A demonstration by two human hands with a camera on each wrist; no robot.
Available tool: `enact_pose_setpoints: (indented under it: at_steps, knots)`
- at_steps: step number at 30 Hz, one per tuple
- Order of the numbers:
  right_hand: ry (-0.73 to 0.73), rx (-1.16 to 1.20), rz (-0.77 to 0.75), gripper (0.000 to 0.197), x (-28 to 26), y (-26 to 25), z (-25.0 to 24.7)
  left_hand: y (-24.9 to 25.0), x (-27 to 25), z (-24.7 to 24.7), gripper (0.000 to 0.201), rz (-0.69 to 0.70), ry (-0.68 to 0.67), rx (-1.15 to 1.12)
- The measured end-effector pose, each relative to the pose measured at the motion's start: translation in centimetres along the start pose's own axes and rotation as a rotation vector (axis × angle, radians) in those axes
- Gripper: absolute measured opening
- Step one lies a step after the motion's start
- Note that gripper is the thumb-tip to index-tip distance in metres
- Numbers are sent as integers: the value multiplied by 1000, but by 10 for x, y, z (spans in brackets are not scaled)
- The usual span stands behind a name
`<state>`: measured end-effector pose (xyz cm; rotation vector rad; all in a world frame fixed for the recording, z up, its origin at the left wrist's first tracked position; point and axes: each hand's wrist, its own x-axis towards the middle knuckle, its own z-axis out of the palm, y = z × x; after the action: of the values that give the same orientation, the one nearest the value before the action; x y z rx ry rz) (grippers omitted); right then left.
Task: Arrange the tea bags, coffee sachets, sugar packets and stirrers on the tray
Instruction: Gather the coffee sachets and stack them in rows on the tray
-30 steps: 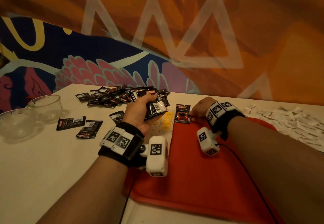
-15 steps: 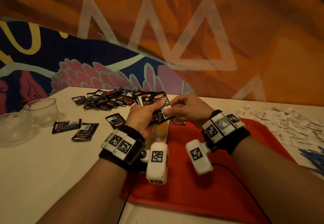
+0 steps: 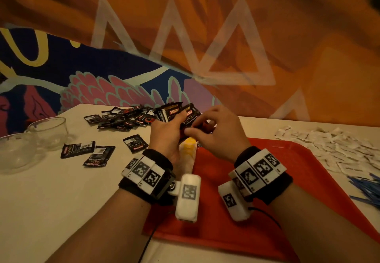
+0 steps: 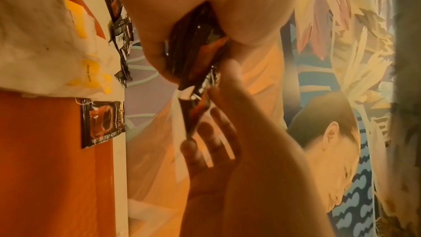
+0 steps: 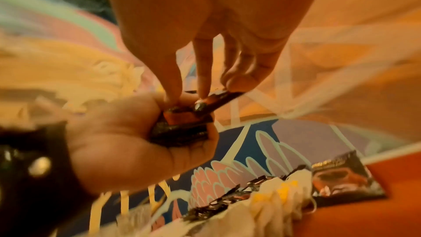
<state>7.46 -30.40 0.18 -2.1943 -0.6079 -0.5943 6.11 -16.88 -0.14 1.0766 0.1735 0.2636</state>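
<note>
Before me the pale tabletop [image 3: 51,201] carries a red tray [image 3: 257,227] at the near middle; a heap of dark coffee sachets [image 3: 123,118] lies far left, with three loose sachets [image 3: 78,149] nearer; two glass cups [image 3: 48,131] stand at my left edge; white sugar packets [image 3: 329,145] and blue stirrers [image 3: 366,188] lie right.

Our right hand [image 3: 216,131] has left the sachet on the tray [image 4: 102,122] and risen to meet our left hand [image 3: 166,135], where its fingertips [image 5: 201,95] now pinch the top sachet of the held stack [image 3: 185,116].
</note>
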Motion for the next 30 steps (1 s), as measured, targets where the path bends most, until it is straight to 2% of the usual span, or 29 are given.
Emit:
enact_pose_setpoints:
  at_steps: [2, 4, 6, 11, 18, 23, 28, 30]
  knots:
    - [63, 76, 157, 21, 1, 5, -2, -2, 1, 0, 22, 5, -23, 25]
    - [8, 173, 306, 27, 2, 11, -2, -2, -1, 0, 18, -10, -61, 19]
    - [-63, 278, 377, 30, 0, 16, -2, -2, -2, 0, 17, -35, -76, -5]
    - [-72, 294, 315, 18, -1, 24, -1, -1, 2, -3, 15, -40, -91, 13]
    - [-129, 326, 259, 15, -3, 23, -1, -2, 9, -7, 26, -32, -88, 36]
    - [-130, 307, 241, 6, -2, 24, -4, -1, 3, -5, 14, 25, -219, 71]
    - [-158, 290, 203, 11, -1, 24, -7, -1, 6, -6, 31, 10, -194, 90]
    - [-173, 292, 194, 8, -1, 23, -7, 0, 7, -7, 32, -14, -178, 80]
